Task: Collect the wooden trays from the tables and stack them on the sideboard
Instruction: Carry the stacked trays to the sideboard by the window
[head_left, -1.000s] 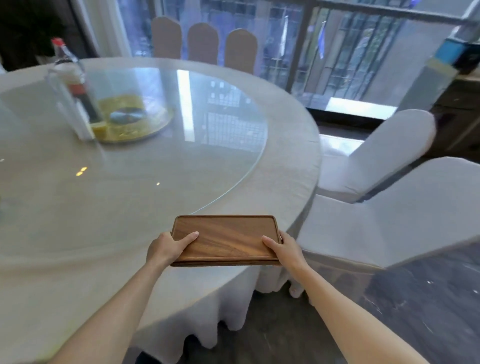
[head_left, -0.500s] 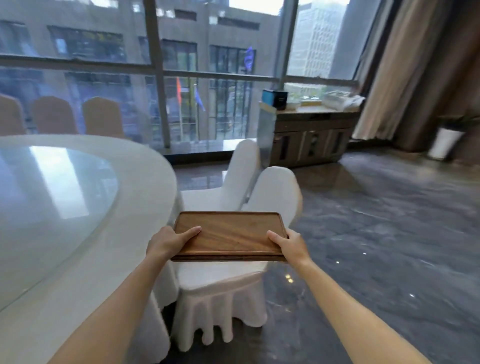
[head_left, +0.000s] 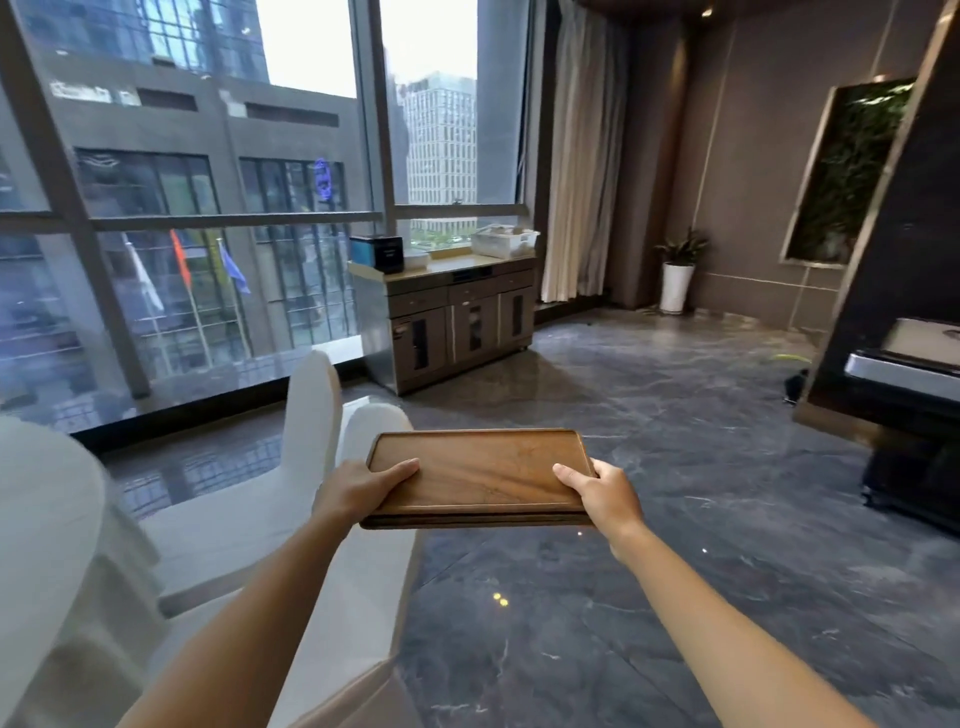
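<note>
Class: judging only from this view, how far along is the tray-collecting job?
Done: the wooden tray is off the table, gripped at its short ends by the left hand and right hand. In hand: carrying it across open floor. Left: setting it on the sideboard by the window; no trays visible there yet.

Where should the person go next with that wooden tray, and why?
Probably straight ahead across the bare marble floor to the sideboard by the window. The wooden tray is held level, left hand and right hand gripping its short ends, and the sideboard's top shows free space between the black box and white basket.
</note>
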